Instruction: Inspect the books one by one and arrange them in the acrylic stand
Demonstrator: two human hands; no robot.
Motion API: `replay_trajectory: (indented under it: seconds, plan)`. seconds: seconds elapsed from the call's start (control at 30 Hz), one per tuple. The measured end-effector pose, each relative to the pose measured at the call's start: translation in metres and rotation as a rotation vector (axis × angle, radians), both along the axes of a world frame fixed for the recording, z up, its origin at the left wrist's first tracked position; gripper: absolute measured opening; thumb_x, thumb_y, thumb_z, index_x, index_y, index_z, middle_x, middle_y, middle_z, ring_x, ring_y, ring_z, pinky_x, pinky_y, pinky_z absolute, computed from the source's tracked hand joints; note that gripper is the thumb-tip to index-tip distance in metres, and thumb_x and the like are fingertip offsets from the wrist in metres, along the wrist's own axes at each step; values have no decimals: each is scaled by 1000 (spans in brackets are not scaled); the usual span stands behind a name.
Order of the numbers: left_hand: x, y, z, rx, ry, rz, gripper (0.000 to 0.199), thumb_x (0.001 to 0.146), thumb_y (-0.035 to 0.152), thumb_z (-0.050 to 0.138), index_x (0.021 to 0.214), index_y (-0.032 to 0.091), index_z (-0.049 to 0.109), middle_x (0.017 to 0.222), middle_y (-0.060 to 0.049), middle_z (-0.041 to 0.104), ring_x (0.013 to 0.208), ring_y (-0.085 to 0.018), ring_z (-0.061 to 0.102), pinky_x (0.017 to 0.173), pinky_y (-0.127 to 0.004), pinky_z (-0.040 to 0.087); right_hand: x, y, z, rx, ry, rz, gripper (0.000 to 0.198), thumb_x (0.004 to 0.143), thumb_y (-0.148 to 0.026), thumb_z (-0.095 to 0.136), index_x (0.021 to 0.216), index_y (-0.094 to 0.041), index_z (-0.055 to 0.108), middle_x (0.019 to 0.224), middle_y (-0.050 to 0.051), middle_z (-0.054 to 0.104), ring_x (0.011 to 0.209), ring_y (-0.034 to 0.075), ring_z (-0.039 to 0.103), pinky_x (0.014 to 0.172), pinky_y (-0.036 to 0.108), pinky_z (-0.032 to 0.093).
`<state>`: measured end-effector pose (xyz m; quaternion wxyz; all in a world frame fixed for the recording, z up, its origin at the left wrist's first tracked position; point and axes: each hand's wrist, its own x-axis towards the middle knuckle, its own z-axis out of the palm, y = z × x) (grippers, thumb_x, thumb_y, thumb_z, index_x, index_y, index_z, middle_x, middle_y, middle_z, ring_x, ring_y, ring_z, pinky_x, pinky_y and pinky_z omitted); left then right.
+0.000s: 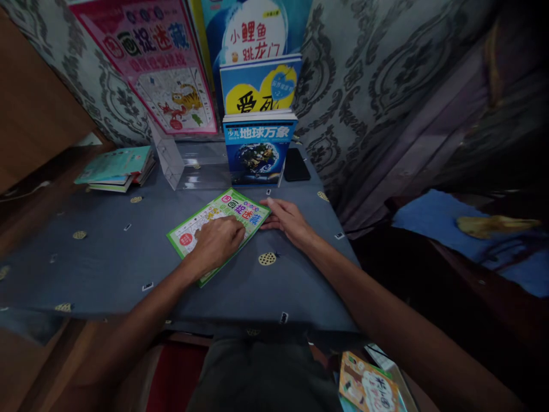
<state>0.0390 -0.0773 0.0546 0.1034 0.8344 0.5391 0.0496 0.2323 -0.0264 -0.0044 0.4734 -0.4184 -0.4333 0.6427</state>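
My left hand (218, 239), fingers curled, rests atop a green book (229, 207) lying on the table (111, 252) before a standing blue book (258, 157); my right hand (288, 219) touches its corner. Whether either grips, I cannot tell.

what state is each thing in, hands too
green book, closed, cover up
left hand, curled on green book
right hand, at green book's corner
pink book, closed, upright
earth book, closed, upright
heart book, upright, partly covered
teal book, upright, partly covered
stand, upright
book pile, lying flat
phone, lying flat, unlit
orange book, cover up
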Motion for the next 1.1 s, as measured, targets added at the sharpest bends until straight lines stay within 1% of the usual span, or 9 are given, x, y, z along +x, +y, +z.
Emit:
replay_trajectory:
  seconds: [0.13,0.27,0.43,0.53,0.63,0.7,0.8,0.93,1.1]
  plan:
    - [-16,6,-5,30,-83,-25,29,101,29,45,94,20,72,104,-7,73,99,-23,66,88,-35,49,-2,-1,-6,63,-42,-9,23,77,-16,80,97,-21,69,81,0,75,68,12,70,60,22,63]
    - [-47,21,-9,139,-83,110,33,100,30,46,121,18,68,128,-11,68,116,-28,62,96,-40,48,0,2,-13,105,-48,-26,33,76,-15,74,107,-22,66,80,-1,74,68,12,68,59,22,61]
    - [-61,22,-8,40,-36,118,35,101,36,44,107,19,75,104,-10,75,93,-26,68,83,-37,49,-1,29,-24,149,-138,-217,29,77,-19,66,105,-23,63,65,-6,63,59,13,62,55,25,56]
    - [-53,12,-2,-3,-33,11,35,102,38,46,101,20,76,101,-10,73,92,-24,67,82,-35,49,-2,51,-31,253,-348,-315,25,76,-18,64,101,-21,65,63,-5,60,57,15,60,59,30,55]
    - [-47,-1,3,-100,-77,-261,30,99,40,55,118,25,71,115,-8,69,107,-24,63,92,-35,48,-1,64,-37,350,-526,-330,20,79,-22,63,98,-20,67,72,0,65,70,20,64,72,39,57]
    - [-47,-10,4,-148,-69,-396,39,95,43,62,131,28,63,126,-7,64,119,-25,58,101,-38,46,1,66,-40,423,-644,-324,18,82,-25,62,98,-21,69,81,3,68,81,24,66,83,44,56]
    - [-47,-22,0,-116,13,-430,50,93,43,67,139,28,56,141,-9,58,132,-29,52,108,-45,43,4,63,-42,551,-839,-301,20,85,-27,60,101,-22,70,99,8,72,94,27,66,92,47,53]
    - [-47,-32,-9,-33,5,-477,41,98,38,60,136,23,56,151,-11,53,142,-29,47,117,-50,39,4,55,-40,654,-1010,-267,22,86,-23,57,101,-21,71,111,12,71,106,31,63,100,51,48]
    - [-50,-34,-7,-98,-121,-445,28,102,37,51,122,24,67,142,-7,63,138,-25,54,115,-46,44,2,37,-34,756,-1054,-214,23,87,-24,56,102,-22,74,127,12,68,122,33,56,107,55,42]
